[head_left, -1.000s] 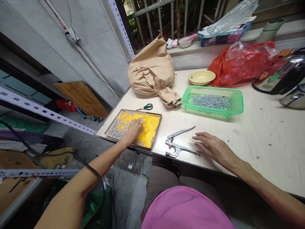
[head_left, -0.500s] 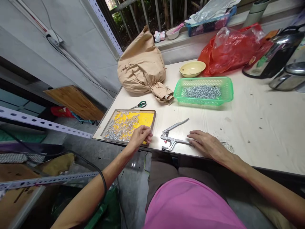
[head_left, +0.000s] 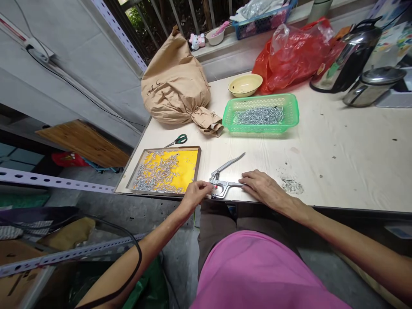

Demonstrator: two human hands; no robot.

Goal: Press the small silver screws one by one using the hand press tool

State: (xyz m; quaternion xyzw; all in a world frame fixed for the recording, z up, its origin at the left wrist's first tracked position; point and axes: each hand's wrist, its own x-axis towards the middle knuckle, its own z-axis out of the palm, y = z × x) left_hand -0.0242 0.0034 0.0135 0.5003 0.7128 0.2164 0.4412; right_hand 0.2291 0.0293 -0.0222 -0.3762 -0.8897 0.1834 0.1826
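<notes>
Left grip (head_left: 196,193) moved from tray (head_left: 197,165) to pliers (head_left: 222,183), pinched, contents unclear; right grip (head_left: 263,187) half-open, touching handle (head_left: 236,184).

Pale wall (head_left: 80,64) at left, bearing a white box (head_left: 38,49) with cables. Upper centre: barred window (head_left: 193,18), with daylit green foliage (head_left: 134,18) beyond; a pale sill (head_left: 229,43) runs beneath it. A perforated metal upright (head_left: 119,34) stands at the window's left side. Centre and right: light wood-grained table (head_left: 347,171) with a dark front edge. Lower left: grey floor (head_left: 180,244), perforated metal rail (head_left: 61,179) and, behind the rail, a tilted wooden board (head_left: 85,143).
</notes>
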